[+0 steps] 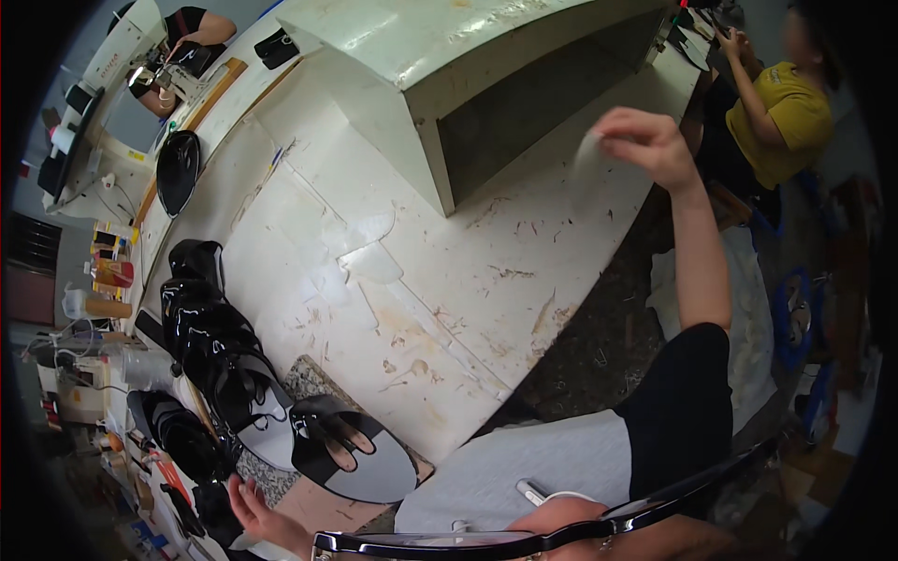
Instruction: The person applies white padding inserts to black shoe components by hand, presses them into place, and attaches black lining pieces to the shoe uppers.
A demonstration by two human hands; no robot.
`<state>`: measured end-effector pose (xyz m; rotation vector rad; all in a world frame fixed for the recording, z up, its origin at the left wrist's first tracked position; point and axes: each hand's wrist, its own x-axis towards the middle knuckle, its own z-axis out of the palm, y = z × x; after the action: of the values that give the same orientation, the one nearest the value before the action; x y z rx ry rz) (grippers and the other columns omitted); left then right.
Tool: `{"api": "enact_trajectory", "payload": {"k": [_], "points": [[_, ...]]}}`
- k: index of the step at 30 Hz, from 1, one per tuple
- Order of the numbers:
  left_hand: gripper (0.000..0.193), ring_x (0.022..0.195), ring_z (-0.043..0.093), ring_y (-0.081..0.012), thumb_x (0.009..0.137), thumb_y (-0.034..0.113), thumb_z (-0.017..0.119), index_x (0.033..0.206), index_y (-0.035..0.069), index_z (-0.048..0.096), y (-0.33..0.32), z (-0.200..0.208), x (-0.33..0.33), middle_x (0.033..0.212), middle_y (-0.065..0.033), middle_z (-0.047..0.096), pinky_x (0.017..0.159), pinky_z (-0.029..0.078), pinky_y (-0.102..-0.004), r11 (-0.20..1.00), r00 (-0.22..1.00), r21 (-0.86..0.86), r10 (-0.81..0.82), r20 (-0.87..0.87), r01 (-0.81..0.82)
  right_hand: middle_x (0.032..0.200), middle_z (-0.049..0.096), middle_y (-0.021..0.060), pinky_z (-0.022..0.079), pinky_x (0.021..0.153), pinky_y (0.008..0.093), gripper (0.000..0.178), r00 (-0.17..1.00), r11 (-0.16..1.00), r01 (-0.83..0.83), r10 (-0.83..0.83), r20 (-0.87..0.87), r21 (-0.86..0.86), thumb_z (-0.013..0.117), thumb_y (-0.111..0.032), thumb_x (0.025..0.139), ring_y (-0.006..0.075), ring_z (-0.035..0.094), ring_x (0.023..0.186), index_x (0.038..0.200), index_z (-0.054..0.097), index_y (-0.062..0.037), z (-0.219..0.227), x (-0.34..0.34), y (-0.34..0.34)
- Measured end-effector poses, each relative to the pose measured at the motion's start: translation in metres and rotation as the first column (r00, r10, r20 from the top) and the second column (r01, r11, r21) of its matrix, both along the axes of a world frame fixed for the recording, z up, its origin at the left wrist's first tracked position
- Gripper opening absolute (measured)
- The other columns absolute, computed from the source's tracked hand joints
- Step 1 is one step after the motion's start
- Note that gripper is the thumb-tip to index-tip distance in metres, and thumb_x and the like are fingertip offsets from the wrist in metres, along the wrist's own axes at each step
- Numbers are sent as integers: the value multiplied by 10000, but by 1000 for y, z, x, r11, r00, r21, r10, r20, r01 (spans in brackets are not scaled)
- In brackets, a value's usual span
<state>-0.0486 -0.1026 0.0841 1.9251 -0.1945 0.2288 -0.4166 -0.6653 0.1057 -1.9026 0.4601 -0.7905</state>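
My right hand [650,150] is raised over the right side of the white worktable [496,290], its fingers pinched together. From its fingertips hangs a thin, pale, see-through piece [586,166], blurred, so its kind is unclear. Low at the left, my left hand [267,517] has its fingers apart and holds nothing I can see. The nearest things to it are glossy black shoe uppers [182,439] and a black sandal [360,458] with a grey insole, lying on a speckled stone slab [271,477]. A row of more black sandals [210,323] runs up the table's left edge.
A large open-fronted white box [426,140] stands at the back of the table. Beyond the left edge are a sewing machine [168,79], a black shoe part [179,173] and a person. Another person in a yellow top [781,117] is at the far right.
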Motion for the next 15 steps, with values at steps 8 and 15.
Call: {"api": "enact_trajectory", "payload": {"k": [8, 15], "points": [[289, 902, 603, -132, 945, 117, 526, 1194, -26, 558, -83, -1, -29, 1166, -91, 613, 841, 460, -271, 906, 906, -15, -422, -4, 422, 1003, 676, 77, 477, 832, 269, 231, 915, 958, -3, 119, -386, 288, 594, -91, 876, 143, 615, 918, 1090, 665, -42, -89, 34, 88], [284, 896, 601, -141, 947, 109, 515, 1197, -23, 548, -46, -4, -36, 1132, -95, 608, 815, 464, -266, 971, 969, 9, -238, -67, 239, 1053, 649, 149, 466, 901, 363, 277, 936, 983, 84, -133, -327, -161, 604, -218, 872, 299, 599, 1036, 1103, 636, -68, -118, 100, 34]]}}
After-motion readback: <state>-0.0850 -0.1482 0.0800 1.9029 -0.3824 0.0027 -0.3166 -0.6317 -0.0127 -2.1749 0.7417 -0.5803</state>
